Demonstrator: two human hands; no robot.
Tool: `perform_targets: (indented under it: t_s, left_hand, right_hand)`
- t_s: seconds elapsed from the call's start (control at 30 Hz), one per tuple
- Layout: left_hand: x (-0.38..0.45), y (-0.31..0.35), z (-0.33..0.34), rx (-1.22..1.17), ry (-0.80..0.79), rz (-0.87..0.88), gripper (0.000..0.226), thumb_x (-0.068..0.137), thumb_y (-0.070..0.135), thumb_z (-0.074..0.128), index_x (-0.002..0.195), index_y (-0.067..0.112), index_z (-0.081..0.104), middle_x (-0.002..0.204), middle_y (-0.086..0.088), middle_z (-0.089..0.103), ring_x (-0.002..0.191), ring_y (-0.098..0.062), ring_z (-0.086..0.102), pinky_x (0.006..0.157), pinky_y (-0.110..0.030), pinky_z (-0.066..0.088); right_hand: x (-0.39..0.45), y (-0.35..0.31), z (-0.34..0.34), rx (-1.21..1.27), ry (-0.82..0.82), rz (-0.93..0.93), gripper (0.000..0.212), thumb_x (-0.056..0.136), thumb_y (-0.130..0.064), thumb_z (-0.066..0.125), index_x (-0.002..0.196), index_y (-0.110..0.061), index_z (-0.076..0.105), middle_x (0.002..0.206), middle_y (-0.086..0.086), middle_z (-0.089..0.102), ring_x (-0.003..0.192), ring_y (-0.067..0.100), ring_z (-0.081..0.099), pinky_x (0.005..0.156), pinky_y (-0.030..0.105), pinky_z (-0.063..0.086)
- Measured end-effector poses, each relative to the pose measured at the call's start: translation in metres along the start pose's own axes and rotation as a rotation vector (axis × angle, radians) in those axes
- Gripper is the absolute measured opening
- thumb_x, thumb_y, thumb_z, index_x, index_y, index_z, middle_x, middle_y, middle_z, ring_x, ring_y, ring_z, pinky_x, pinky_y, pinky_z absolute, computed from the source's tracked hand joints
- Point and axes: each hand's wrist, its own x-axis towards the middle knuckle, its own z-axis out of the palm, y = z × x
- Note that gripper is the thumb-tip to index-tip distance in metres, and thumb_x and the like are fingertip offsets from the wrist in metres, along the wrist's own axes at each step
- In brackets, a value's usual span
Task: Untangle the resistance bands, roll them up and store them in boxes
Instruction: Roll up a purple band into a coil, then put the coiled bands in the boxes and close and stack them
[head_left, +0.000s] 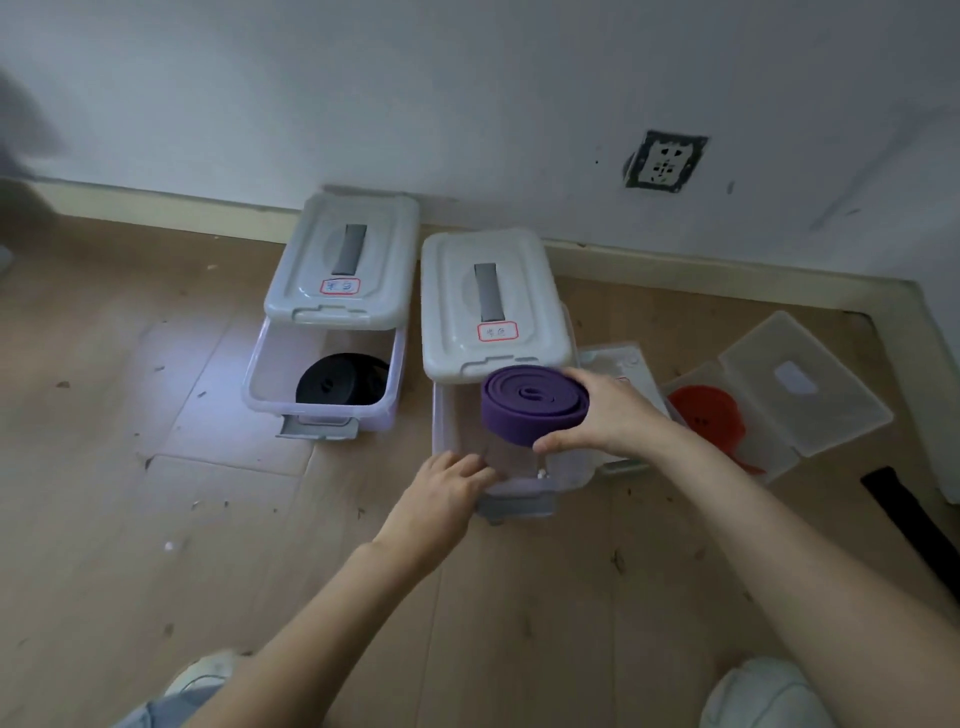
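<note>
Three clear plastic boxes sit on the wooden floor (156, 415) along the far wall (467, 78). The middle box (519, 478) has its grey lid (493, 306) slid back toward the wall, leaving only the near half of the opening uncovered; the lid's front edge overhangs the space just behind the rolled purple band (535, 402). The left box (322, 374) stands apart from it with a strip of bare floor between them, its own lid (343, 260) likewise pushed back, and a rolled black band (340, 379) lies inside. On the right, a shallower box (779, 441) with a hinged clear lid (810, 384) folded open holds a coiled red band (706, 410). A flat clear lid or tray (618, 364) lies between the middle box and this one. A black strip (914, 525) lies on the floor at the far right.

The right hand (613, 410) grips the purple roll from its right side, thumb on the near edge and fingers curled over the far edge, holding it above the middle box's open half. The left hand (447, 488) rests with relaxed fingers on the near left rim of that box, above its front latch (519, 504).
</note>
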Motion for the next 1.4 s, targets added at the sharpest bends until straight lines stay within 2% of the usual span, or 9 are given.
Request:
perform_targets:
  t_s: [0.27, 0.43, 0.67, 0.8, 0.93, 1.07, 1.17, 1.3, 1.4]
  left_hand:
    - [0.008, -0.023, -0.024, -0.699, 0.205, -0.725, 0.048, 0.089, 0.013, 0.059, 0.135, 0.014, 0.044, 0.126, -0.007, 0.049, 0.098, -0.016, 0.056, 0.086, -0.028, 0.047]
    - [0.015, -0.033, -0.016, -0.839, 0.140, -0.721, 0.062, 0.087, 0.010, 0.061, 0.142, 0.019, 0.034, 0.114, 0.001, 0.056, 0.084, -0.007, 0.060, 0.068, -0.022, 0.052]
    - [0.012, -0.038, -0.011, -0.872, 0.188, -0.706, 0.060, 0.087, 0.009, 0.061, 0.140, 0.022, 0.037, 0.100, 0.016, 0.051, 0.083, -0.002, 0.058, 0.064, -0.017, 0.049]
    - [0.018, -0.038, -0.025, -0.696, 0.171, -0.665, 0.054, 0.087, 0.014, 0.062, 0.137, 0.016, 0.042, 0.116, 0.001, 0.058, 0.089, -0.005, 0.057, 0.074, -0.016, 0.047]
    - [0.046, -0.045, -0.047, -0.759, 0.343, -0.706, 0.039, 0.093, 0.021, 0.054, 0.131, 0.012, 0.050, 0.120, 0.000, 0.059, 0.102, -0.007, 0.050, 0.088, -0.023, 0.039]
    - [0.091, -0.061, -0.059, -0.962, 0.362, -0.766, 0.036, 0.097, 0.028, 0.045, 0.132, 0.022, 0.046, 0.112, 0.011, 0.052, 0.110, -0.011, 0.045, 0.094, -0.027, 0.035]
    - [0.117, -0.077, -0.055, -1.091, 0.373, -0.835, 0.048, 0.098, 0.031, 0.042, 0.142, 0.015, 0.035, 0.142, -0.002, 0.042, 0.131, -0.020, 0.038, 0.110, -0.035, 0.030]
    - [0.120, -0.071, -0.056, -1.005, 0.436, -0.812, 0.046, 0.096, 0.031, 0.045, 0.139, 0.015, 0.040, 0.133, -0.005, 0.049, 0.120, -0.017, 0.047, 0.095, -0.027, 0.035]
    - [0.100, -0.053, -0.068, -1.025, 0.547, -0.711, 0.022, 0.095, 0.032, 0.047, 0.114, 0.025, 0.057, 0.109, 0.003, 0.061, 0.102, -0.012, 0.056, 0.087, -0.025, 0.041]
  right_hand:
    - [0.018, -0.002, 0.040, -0.314, -0.075, 0.082, 0.100, 0.057, -0.040, 0.086, 0.136, -0.008, 0.034, 0.129, 0.008, 0.047, 0.118, 0.026, 0.048, 0.092, 0.034, 0.044]
    - [0.051, -0.002, 0.087, -0.453, -0.046, 0.196, 0.114, 0.074, -0.038, 0.076, 0.146, 0.004, -0.002, 0.145, 0.022, 0.020, 0.128, 0.037, 0.034, 0.101, 0.037, 0.037]
    - [0.059, 0.005, 0.088, -0.504, -0.332, 0.341, 0.102, 0.077, -0.055, 0.067, 0.144, 0.003, 0.017, 0.148, 0.023, 0.019, 0.136, 0.040, 0.022, 0.109, 0.043, 0.030]
    - [0.051, -0.011, 0.051, -0.399, 0.034, 0.087, 0.031, 0.091, -0.028, 0.058, 0.109, -0.003, 0.058, 0.103, 0.015, 0.061, 0.099, 0.030, 0.058, 0.076, 0.033, 0.046]
    - [0.074, -0.024, -0.004, -0.018, 0.595, 0.046, 0.014, 0.092, -0.018, 0.054, 0.092, -0.008, 0.064, 0.089, 0.006, 0.065, 0.077, 0.016, 0.061, 0.069, 0.013, 0.042]
    - [0.135, -0.026, -0.030, 0.287, 0.465, 0.221, 0.044, 0.096, -0.029, 0.049, 0.134, -0.008, 0.046, 0.135, 0.013, 0.051, 0.118, 0.032, 0.053, 0.088, 0.035, 0.046]
    - [0.163, -0.024, -0.019, 0.246, 0.320, 0.270, 0.039, 0.092, -0.026, 0.056, 0.124, -0.004, 0.056, 0.130, 0.016, 0.056, 0.113, 0.030, 0.056, 0.097, 0.040, 0.045]
    - [0.155, -0.022, -0.019, 0.524, 0.534, 0.317, 0.009, 0.080, -0.013, 0.067, 0.086, -0.012, 0.060, 0.108, 0.012, 0.063, 0.104, 0.030, 0.059, 0.090, 0.042, 0.050]
    - [0.106, -0.013, -0.025, 0.663, 0.652, 0.260, 0.043, 0.076, -0.008, 0.067, 0.117, -0.017, 0.056, 0.122, 0.009, 0.055, 0.098, 0.021, 0.057, 0.083, 0.035, 0.051]
